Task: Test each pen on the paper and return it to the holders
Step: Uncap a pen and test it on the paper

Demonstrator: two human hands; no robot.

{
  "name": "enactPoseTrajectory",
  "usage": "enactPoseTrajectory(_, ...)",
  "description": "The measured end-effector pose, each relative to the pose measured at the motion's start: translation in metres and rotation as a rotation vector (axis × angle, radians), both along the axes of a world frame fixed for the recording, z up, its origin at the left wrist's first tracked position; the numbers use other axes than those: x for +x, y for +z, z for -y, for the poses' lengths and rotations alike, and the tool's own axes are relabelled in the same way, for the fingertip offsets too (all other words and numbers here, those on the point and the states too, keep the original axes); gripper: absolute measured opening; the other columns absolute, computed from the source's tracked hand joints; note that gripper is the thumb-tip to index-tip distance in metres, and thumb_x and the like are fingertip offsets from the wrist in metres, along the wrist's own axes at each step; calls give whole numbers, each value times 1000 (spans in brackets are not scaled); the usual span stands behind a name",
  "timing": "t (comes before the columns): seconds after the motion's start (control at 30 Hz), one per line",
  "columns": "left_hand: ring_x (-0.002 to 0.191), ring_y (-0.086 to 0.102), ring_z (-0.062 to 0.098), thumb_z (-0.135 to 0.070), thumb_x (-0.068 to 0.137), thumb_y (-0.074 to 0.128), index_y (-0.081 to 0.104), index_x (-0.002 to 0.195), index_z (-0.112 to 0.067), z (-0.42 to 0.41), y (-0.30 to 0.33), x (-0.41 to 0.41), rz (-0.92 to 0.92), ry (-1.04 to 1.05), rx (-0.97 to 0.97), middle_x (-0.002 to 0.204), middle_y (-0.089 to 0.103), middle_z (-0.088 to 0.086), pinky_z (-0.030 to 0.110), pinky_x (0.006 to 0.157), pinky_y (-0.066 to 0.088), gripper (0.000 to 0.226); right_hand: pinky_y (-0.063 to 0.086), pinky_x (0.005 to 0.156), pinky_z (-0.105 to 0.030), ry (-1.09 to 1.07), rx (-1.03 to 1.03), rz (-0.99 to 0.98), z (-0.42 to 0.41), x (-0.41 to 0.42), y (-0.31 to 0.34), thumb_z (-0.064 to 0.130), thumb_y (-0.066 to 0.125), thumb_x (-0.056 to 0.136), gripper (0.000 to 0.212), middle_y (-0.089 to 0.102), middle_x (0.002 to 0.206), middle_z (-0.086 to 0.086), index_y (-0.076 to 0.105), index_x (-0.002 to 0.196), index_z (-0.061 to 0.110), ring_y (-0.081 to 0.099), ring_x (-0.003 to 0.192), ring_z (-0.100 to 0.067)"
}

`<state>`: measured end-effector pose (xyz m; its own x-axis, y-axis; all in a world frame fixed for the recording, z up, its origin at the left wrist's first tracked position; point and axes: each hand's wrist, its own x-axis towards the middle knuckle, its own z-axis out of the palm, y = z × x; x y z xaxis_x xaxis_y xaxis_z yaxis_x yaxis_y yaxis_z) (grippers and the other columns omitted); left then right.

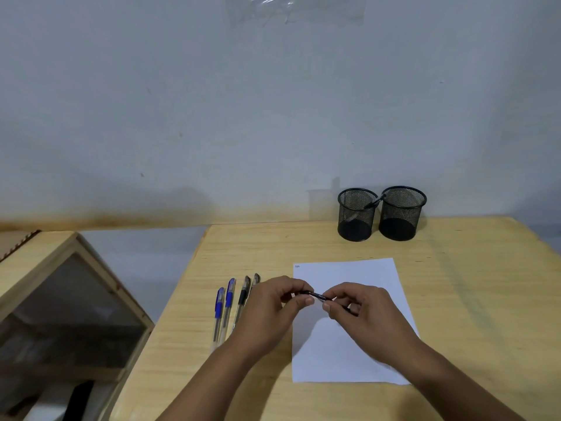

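Observation:
Both my hands hold one black pen (317,296) just above the upper left of the white paper (352,354). My left hand (277,308) pinches its left end and my right hand (361,311) grips its right part. Left of the paper lie two blue-capped pens (224,302) and two black-capped pens (244,294), partly hidden by my left hand. Two black mesh holders stand at the back of the table: the left holder (356,218) has one pen leaning in it, and nothing shows in the right holder (401,212).
A small scribble (297,266) marks the paper's top left corner. The wooden table (470,299) ends on the left near a wooden cabinet with a glass panel (69,311). A pale wall rises right behind the holders.

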<state>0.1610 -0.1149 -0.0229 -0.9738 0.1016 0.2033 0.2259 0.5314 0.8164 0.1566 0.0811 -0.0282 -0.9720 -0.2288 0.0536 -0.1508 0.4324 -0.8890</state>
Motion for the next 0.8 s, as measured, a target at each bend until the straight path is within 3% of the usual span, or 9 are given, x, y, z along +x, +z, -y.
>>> enactPoseTrajectory(0.1,71,60,3,-19,87,71,72,87,-31,4,3,-1,-9,166,58,82,69,-20,14,64,46,11,53,65,-31,-49,-3,23,-5,-2,-7,31,69,89,6,71,78,7,71,89,37,65,68,-14)
enactPoseTrajectory(0.2,64,55,0,-21,85,71,70,86,-31,16,-2,-6,-6,343,2,74,65,-26,13,59,42,10,52,63,-25,-93,-71,96,-11,-2,-11,20,59,95,22,72,87,10,69,99,39,61,66,-8)
enactPoseTrajectory(0.33,72,61,1,-34,84,64,70,94,-33,30,-16,-18,-31,460,-402,74,66,-22,33,82,49,12,60,72,-29,-93,-312,217,-12,1,-13,4,54,97,33,73,97,0,69,109,31,68,72,-17)
enactPoseTrajectory(0.4,82,62,5,-43,86,59,69,94,-35,29,-21,-24,-42,486,-540,79,68,-20,35,92,40,15,61,74,-31,-108,-374,238,-11,2,-14,3,59,94,31,72,97,-4,71,109,27,72,77,-21)
enactPoseTrajectory(0.47,85,60,8,-50,88,55,69,90,-35,26,-25,-28,-47,503,-618,80,68,-19,33,92,34,21,61,74,-31,-128,-418,249,-9,4,-14,1,63,92,28,72,94,-6,73,106,23,73,78,-25)
enactPoseTrajectory(0.67,96,59,13,-47,87,58,70,95,-33,20,-29,-33,29,518,-671,88,70,-15,34,91,30,20,62,70,-29,-178,-450,251,-10,9,-12,-2,67,89,24,72,89,-6,76,102,16,74,75,-30)
enactPoseTrajectory(0.8,96,58,18,-48,87,55,68,101,-32,15,-32,-28,-30,504,-641,92,68,-13,35,82,40,24,62,82,-41,-199,-415,235,-11,7,-15,7,68,90,21,74,91,-6,75,106,19,75,75,-27)
